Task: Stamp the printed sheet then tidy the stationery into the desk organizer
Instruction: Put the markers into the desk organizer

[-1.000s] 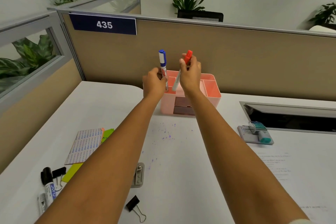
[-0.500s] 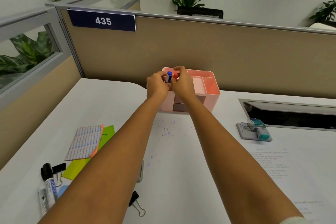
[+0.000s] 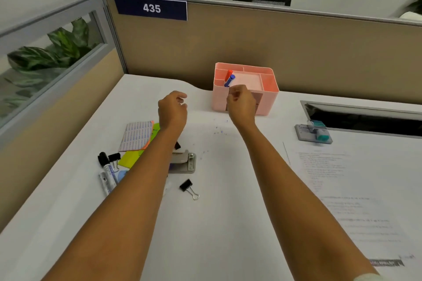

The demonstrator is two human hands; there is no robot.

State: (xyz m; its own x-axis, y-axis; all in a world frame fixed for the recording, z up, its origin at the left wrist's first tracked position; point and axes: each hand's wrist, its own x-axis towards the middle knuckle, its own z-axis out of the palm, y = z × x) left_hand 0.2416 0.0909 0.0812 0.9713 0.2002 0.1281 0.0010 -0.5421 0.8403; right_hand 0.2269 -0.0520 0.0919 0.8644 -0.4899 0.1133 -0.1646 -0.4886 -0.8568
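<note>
Your left grip [image 3: 172, 109] and right grip [image 3: 241, 104] hang loosely curled and empty, drawn back from the pink plastic desk organizer [image 3: 267, 102]. The red-capped marker [image 3: 229, 74] and blue-capped marker [image 3: 231, 80], held a second ago, now lean in its left compartment. A black-capped marker [image 3: 106, 173], black binder clip [image 3: 186, 185] and white printed sheet [image 3: 342, 189] await on the white tabletop [image 3: 228, 235], below a tan cubicle partition [image 3: 296, 52].

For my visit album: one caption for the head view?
Empty left hand and right hand near pink plastic desk organizer holding red-capped marker and blue-capped marker.
</note>
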